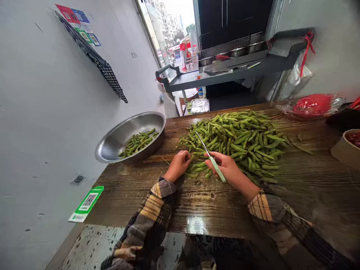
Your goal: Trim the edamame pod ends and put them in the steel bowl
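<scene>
Edamame pods [139,142] line steel basin [116,140] (knife [209,155] in right hand [228,167]).

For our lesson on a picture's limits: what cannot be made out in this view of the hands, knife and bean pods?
Head view:
Left hand: fingers curl under, hiding any grip on the pods.
Knife: handle middle covered by the right hand.
Brown tub: cut off by the right edge.
Green sticker: print too small to read.
Red bag: contents blurred behind crinkled plastic.
</scene>
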### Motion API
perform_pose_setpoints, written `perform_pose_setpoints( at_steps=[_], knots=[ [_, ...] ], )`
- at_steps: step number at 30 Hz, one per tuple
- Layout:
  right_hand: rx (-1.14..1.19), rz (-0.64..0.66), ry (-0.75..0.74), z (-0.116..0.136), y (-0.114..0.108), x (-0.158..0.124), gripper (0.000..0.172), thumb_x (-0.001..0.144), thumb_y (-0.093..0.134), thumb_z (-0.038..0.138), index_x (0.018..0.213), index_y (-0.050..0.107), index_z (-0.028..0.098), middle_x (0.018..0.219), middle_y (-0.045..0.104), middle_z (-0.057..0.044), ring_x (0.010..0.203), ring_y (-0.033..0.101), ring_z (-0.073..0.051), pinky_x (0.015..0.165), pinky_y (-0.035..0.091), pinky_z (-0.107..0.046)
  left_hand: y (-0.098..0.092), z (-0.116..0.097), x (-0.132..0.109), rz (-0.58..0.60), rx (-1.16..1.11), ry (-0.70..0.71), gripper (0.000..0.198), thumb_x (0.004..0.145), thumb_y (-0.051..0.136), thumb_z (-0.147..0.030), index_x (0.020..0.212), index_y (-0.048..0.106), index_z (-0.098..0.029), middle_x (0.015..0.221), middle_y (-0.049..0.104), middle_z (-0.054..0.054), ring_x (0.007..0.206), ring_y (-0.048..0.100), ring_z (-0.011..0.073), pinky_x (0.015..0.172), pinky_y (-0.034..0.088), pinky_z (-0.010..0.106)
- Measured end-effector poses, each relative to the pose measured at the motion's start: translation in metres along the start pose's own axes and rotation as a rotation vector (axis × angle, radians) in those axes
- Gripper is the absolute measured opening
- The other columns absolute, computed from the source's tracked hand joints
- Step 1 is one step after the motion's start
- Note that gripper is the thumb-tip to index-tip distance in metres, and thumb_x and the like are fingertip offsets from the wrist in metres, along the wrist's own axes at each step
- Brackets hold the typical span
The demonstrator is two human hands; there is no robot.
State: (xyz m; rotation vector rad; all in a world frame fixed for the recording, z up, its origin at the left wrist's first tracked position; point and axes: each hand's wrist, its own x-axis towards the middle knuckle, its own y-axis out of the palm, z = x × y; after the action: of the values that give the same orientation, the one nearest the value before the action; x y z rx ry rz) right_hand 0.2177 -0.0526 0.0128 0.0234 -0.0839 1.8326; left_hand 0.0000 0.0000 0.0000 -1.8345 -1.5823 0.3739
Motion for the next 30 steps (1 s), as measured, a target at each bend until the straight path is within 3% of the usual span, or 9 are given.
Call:
perform_pose_setpoints(
  at_steps=[2,7,13,17,23,30],
  knots=[
    [-0.001,-0.006,-0.001,-0.001,0.0,0.001,0.051,0.079,0.062,0.051,0.114,0.063,0.014,0.066,0.057,0.002,0.052,0.046,-0.011,0.051,0.041,-0.025,-0.004,-0.003,-0.003,-0.018,-0.164,-0.074,0.01,0.071,0.064,-0.021,0.074,0.059,-0.014,0.067,0.05,-0.002,0.063,0.042,0.0101,0.059,0.033,0.023],
    [-0.123,-0.039,-0.007,0.001,0.001,0.0,0.05,0.078,0.064,0.048,0.114,0.065,0.014,0.068,0.062,0.0,0.058,0.054,-0.014,0.052,0.044,-0.026,-0.009,-0.015,-0.008,0.005,-0.526,-0.189,0.035,0.072,0.069,-0.031,0.101,0.065,-0.012,0.077,0.057,0.001,0.065,0.045,0.0095,0.058,0.035,0.022],
    [-0.245,-0.072,-0.025,0.004,-0.001,-0.002,0.048,0.077,0.064,0.046,0.115,0.067,0.016,0.076,0.069,-0.004,0.067,0.063,-0.019,0.059,0.049,-0.029,-0.011,-0.028,-0.013,0.018,-0.686,-0.237,0.027,0.07,0.072,-0.028,0.09,0.064,-0.013,0.072,0.054,-0.001,0.058,0.042,0.0065,0.051,0.033,0.019],
    [-0.329,-0.026,-0.036,0.001,-0.002,-0.003,0.049,0.079,0.063,0.044,0.119,0.064,0.017,0.09,0.072,-0.007,0.078,0.067,-0.022,0.07,0.052,-0.034,-0.012,-0.035,-0.016,0.014,-0.784,-0.258,0.028,0.07,0.073,-0.031,0.09,0.062,-0.014,0.072,0.056,-0.001,0.055,0.042,0.0056,0.047,0.031,0.018],
    [-0.6,0.014,-0.092,-0.002,0.003,-0.005,0.057,0.073,0.069,0.038,0.123,0.06,0.012,0.114,0.067,-0.014,0.099,0.064,-0.027,0.086,0.05,-0.038,-0.014,-0.042,-0.021,0.035,-0.771,-0.249,0.026,0.076,0.069,-0.038,0.087,0.062,-0.015,0.069,0.057,-0.001,0.053,0.041,0.0058,0.048,0.028,0.019],
    [-0.669,0.053,-0.177,-0.004,0.002,-0.005,0.055,0.074,0.069,0.036,0.124,0.058,0.016,0.111,0.065,-0.011,0.091,0.063,-0.023,0.084,0.051,-0.037,-0.015,-0.048,-0.022,0.044,-0.646,-0.116,0.023,0.076,0.069,-0.034,0.083,0.065,-0.013,0.076,0.061,0.002,0.069,0.051,0.0114,0.065,0.04,0.023]
  ],
)
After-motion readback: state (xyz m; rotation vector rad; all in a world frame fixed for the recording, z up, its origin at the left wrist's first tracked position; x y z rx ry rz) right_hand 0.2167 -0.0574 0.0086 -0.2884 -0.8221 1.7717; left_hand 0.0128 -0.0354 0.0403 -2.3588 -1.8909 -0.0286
